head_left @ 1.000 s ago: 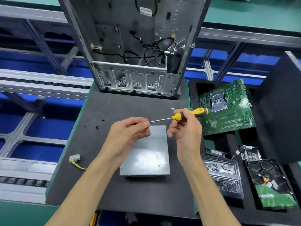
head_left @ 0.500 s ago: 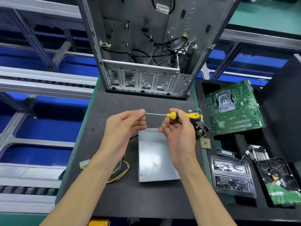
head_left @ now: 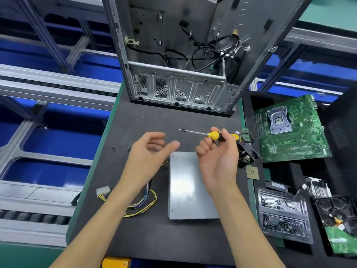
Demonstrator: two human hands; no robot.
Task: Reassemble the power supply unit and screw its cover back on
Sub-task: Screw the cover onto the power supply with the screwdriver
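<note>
Power supply unit (head_left: 190, 187): flat on table (head_left: 146, 240), cover up, cables (head_left: 143, 202) trailing left. Right hand (head_left: 218, 157) grasps screwdriver (head_left: 214, 134), shaft level above unit's far edge. Left hand (head_left: 148, 155) released, fingers loose, clear of tip. Computer case (head_left: 185, 55) stands behind.

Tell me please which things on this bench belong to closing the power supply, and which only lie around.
For the job:
- power supply unit
- screwdriver in the right hand
- left hand, holding nothing
- cable bundle

Lying about:
- computer case
- motherboard
- fan
- CPU chip
- hard drive
- parts tray
</note>
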